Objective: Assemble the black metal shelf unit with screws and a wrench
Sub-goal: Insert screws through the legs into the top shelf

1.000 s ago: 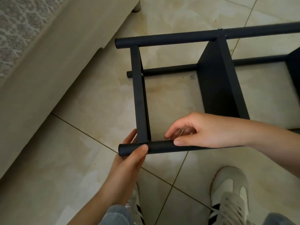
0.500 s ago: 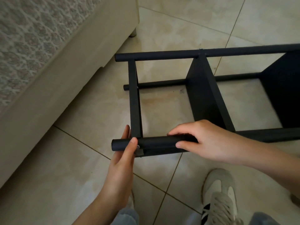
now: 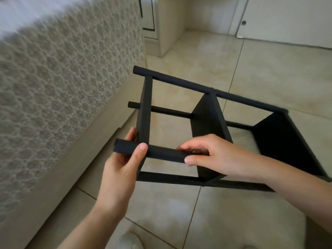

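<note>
The black metal shelf unit point(image 3: 206, 119) is raised off the tiled floor and tilted, its long tubes running from left to right. Two black shelf panels stand between the tubes. My left hand point(image 3: 122, 169) grips the near tube point(image 3: 161, 153) at its left end, thumb over the top and fingers behind the end bar. My right hand point(image 3: 212, 153) holds the same tube further right, fingers curled over it and thumb under it. No screws or wrench show in the head view.
A bed with a patterned cover point(image 3: 53, 90) and beige frame runs along the left, close to the shelf's end. A cream cabinet point(image 3: 170, 24) and doors stand at the back. Tiled floor point(image 3: 269, 69) lies open to the right. A white shoe point(image 3: 129, 239) shows below.
The shelf unit has been lifted and tipped up from lying flat on the floor. Both hands kept their hold on the near tube. The view swung upward, revealing the cabinet behind.
</note>
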Demonstrator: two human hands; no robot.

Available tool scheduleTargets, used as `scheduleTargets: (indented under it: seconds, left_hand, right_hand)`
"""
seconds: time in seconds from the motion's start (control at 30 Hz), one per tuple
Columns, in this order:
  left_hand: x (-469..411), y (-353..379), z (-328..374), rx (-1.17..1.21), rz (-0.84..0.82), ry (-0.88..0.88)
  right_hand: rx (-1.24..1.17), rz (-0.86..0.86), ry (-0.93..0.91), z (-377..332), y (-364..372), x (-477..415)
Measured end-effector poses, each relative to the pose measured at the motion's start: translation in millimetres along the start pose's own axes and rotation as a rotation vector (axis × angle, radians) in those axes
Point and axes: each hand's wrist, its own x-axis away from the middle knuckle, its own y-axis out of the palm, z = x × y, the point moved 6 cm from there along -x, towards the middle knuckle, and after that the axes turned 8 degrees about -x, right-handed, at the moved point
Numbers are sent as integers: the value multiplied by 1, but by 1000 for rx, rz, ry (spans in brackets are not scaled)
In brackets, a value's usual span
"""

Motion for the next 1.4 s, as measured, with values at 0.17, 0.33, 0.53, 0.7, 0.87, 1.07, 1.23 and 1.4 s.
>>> scheduleTargets:
  seconds: [0.17, 0.33, 0.53, 0.7, 0.87, 1.07, 1.23, 1.4]
  left_hand:
    - [-11, 1, 72, -62, -14, 128]
    - [-15, 7, 134, -148, -58, 197]
    - [-9, 19, 199, -266, -121, 318]
    - [7, 29, 244, -438, -144, 432]
    - [39, 35, 275, -536, -214, 529]
    - [80, 37, 283, -535, -95, 652]
    - [103, 41, 272, -408, 17, 718]
    - [112, 43, 269, -307, -20, 761]
  right_hand:
    - [20, 77, -48, -43, -32, 13]
    - [86, 163, -82, -76, -58, 33]
    - [87, 224, -121, -111, -82, 58]
    - [-54, 282, -147, -123, -86, 89]
    - [-249, 347, -176, -125, -71, 115]
    - [-417, 407, -195, -119, -51, 135]
    - [-440, 435, -216, -113, -46, 140]
    - [-500, 304, -192, -106, -55, 141]
